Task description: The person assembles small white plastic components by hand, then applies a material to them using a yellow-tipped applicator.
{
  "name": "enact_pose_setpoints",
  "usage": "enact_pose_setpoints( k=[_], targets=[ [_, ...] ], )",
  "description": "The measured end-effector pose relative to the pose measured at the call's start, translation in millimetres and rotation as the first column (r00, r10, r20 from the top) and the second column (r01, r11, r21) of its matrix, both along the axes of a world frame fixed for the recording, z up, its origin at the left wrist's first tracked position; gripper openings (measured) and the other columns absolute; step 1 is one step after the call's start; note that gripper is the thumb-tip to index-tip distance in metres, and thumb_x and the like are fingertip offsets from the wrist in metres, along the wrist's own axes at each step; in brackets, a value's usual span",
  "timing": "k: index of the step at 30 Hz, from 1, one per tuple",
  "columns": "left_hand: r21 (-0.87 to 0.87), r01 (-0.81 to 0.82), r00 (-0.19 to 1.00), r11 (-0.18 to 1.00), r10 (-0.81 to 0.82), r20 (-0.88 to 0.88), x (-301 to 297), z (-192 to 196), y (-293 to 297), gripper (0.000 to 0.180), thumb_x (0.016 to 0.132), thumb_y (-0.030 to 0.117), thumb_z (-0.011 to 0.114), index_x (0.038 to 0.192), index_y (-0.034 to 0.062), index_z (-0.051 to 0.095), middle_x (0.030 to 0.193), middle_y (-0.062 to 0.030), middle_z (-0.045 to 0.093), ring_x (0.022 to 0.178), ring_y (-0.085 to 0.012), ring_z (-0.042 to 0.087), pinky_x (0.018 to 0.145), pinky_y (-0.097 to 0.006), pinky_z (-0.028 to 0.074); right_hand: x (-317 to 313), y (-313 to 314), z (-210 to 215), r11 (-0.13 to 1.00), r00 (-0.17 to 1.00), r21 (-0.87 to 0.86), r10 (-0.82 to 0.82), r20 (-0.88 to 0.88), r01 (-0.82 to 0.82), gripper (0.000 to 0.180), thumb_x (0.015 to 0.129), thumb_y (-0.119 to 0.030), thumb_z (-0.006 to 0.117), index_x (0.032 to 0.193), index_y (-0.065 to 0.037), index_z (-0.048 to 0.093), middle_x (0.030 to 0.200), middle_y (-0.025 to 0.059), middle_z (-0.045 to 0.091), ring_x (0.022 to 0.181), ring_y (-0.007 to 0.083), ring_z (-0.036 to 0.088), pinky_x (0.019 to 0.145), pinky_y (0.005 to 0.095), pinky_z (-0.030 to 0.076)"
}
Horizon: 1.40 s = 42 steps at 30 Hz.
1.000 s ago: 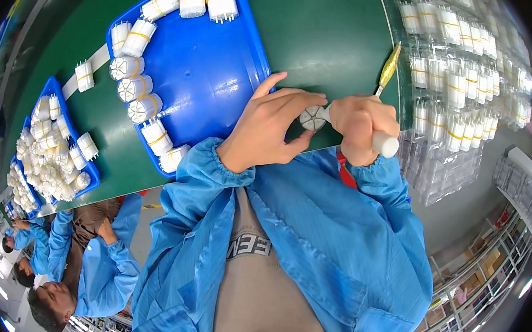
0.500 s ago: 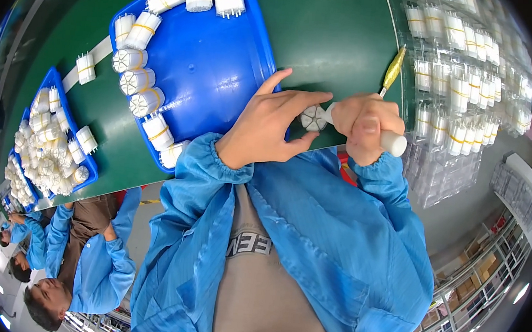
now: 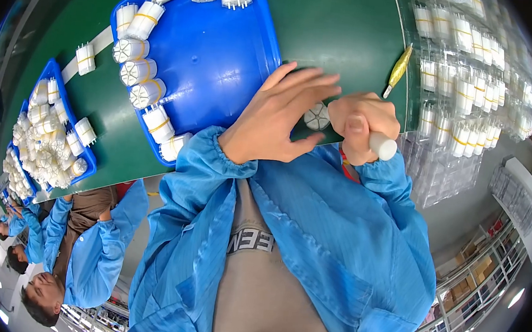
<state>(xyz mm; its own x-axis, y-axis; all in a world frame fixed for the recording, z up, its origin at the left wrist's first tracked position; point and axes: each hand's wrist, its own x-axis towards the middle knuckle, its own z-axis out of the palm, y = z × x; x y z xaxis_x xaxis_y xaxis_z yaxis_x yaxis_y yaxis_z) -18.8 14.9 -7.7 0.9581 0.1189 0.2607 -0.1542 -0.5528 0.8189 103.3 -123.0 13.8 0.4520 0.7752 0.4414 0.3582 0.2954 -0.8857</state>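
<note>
A bundle of white cylinders [image 3: 316, 117], its round segmented end facing up, stands on the green table between my hands. My left hand [image 3: 276, 116] is open, fingers and thumb spread around the left side of the bundle; whether they touch it I cannot tell. My right hand [image 3: 363, 125], just right of the bundle, is closed round a white rod-shaped tool [image 3: 383, 146]. Its round white end sticks out below the fist; the rest is hidden by my fingers.
A blue tray [image 3: 209, 53] on the left has several banded white bundles [image 3: 138, 71] along its edge. Farther left, a smaller blue bin [image 3: 89, 166] is heaped with such bundles. A yellow-handled tool [image 3: 399, 71] lies at right, near clear plastic trays [image 3: 462, 88] of bundles. Co-workers [image 3: 90, 258] sit at left.
My left fingers have opened wider and lifted away from the bundle. My right fist has shifted slightly left, and the tool's end near the bundle no longer shows.
</note>
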Motion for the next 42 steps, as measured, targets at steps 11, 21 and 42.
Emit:
enact_pose_setpoints(
  k=[11, 21, 42],
  targets=[
    [-0.076, 0.031, 0.999, 0.997, -0.033, -0.029, -8.3, -5.1, 3.1, 0.074, 0.073, 0.015, 0.078, 0.142, 0.0114, 0.052, 0.117, -0.0103, 0.072, 0.107, -0.027, 0.069, 0.119, -0.049, 0.03, -1.7, -1.7, -8.1, 0.978, 0.961, 0.21, 0.056, -0.271, 0.002, 0.044, 0.102, -0.017, 0.052, 0.062, 0.001, 0.045, 0.052, 0.0064, 0.048, 0.041, 0.0179, 0.045, 0.04, 0.0325, 0.034],
    [-0.11, 0.074, 0.994, 0.991, -0.082, -0.067, -8.6, -2.2, 5.9, 0.078, 0.071, 0.009, 0.07, 0.146, 0.0096, 0.048, 0.115, -0.0123, 0.071, 0.102, -0.03, 0.069, 0.12, -0.051, 0.028, 8.2, 4.0, -6.6, 0.99, 0.971, 0.094, 0.121, -0.206, -0.103, 0.031, 0.096, -0.013, 0.056, 0.073, 0.007, 0.059, 0.058, 0.0104, 0.057, 0.044, 0.0231, 0.052, 0.044, 0.033, 0.042],
    [-0.063, 0.063, 0.997, 0.996, -0.066, -0.041, -18.3, -6.0, 7.5, 0.075, 0.081, 0.019, 0.077, 0.149, 0.0094, 0.044, 0.119, -0.0055, 0.073, 0.109, -0.0264, 0.069, 0.123, -0.053, 0.018, 7.3, 6.8, 0.3, 0.993, 0.976, -0.008, 0.117, -0.184, -0.121, 0.028, 0.095, -0.013, 0.059, 0.075, 0.006, 0.062, 0.058, 0.0094, 0.057, 0.044, 0.0229, 0.052, 0.045, 0.0331, 0.043]
  ],
)
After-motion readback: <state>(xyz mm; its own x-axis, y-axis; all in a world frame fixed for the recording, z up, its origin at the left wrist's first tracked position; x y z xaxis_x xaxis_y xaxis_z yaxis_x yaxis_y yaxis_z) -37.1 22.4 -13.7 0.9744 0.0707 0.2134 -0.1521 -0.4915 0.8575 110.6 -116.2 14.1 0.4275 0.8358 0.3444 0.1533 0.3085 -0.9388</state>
